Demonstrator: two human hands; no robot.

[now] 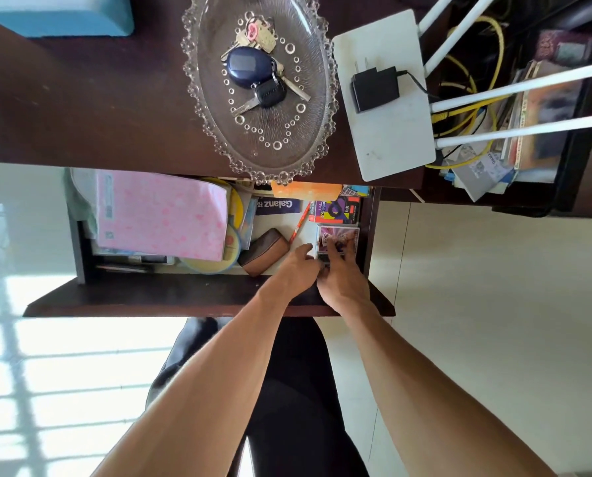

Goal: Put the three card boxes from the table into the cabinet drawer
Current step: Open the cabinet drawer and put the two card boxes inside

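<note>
Hands (pixel 322 270) on card box (pixel 339 237) (inside drawer (pixel 184 297)).

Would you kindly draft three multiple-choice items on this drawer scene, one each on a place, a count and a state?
1. Where do the keys lie?
A. in the glass dish
B. in the drawer
C. on the floor

2. How many white router antennas show?
A. one
B. four
C. seven

3. The drawer is:
A. shut
B. pulled open
C. taken out and lying on the floor

Key: 1 A, the keys rest in the dish on the cabinet top; 2 B, four white rods fan out; 3 B, both hands, left hand and right hand, reach onto a card box inside it.
</note>
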